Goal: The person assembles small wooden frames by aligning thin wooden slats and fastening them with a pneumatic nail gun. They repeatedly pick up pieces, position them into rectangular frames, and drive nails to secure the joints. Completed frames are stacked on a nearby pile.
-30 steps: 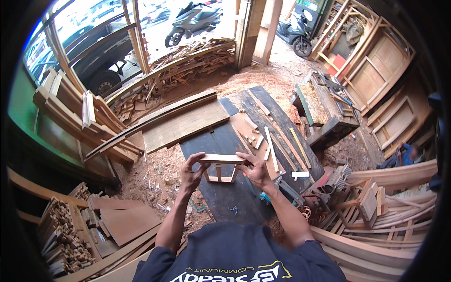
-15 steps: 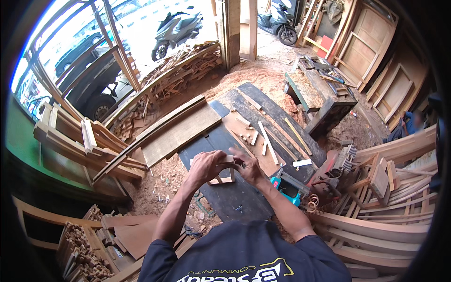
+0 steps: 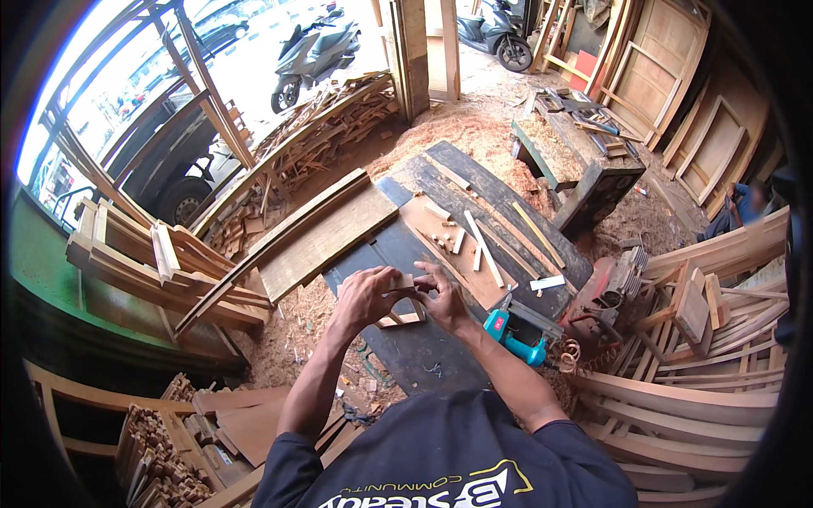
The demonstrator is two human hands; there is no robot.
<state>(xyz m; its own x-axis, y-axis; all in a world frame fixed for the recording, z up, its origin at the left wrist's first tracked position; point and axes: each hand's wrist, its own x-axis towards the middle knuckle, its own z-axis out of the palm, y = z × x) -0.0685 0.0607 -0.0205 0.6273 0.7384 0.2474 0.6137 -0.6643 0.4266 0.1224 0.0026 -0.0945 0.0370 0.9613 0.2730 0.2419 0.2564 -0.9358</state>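
Note:
A small pale wooden frame [image 3: 412,317] stands on the dark workbench [image 3: 423,360] in front of me, a short wood piece [image 3: 405,283] across its top. My left hand [image 3: 366,298] is closed over the frame's left side and top, hiding much of it. At the other end, my right hand [image 3: 442,298] has its thumb and bent fingers around the right edge of the top piece. A teal nail gun [image 3: 515,339] lies on the bench just right of my right forearm. Beyond my hands, several small wood blocks and strips [image 3: 474,241] lie on a brown board [image 3: 428,222].
A long wooden panel [image 3: 326,233] juts left from the bench. Curved wooden parts [image 3: 677,411] are stacked at right beside a red machine [image 3: 603,296]. Offcuts [image 3: 161,457] fill a bin at lower left. A second workbench [image 3: 576,161] stands beyond. Another person [image 3: 745,207] sits far right.
My right hand's fingers, blurred before, are now steadier and more bent at the frame's right end. My left hand keeps its hold. The whole view has shifted slightly.

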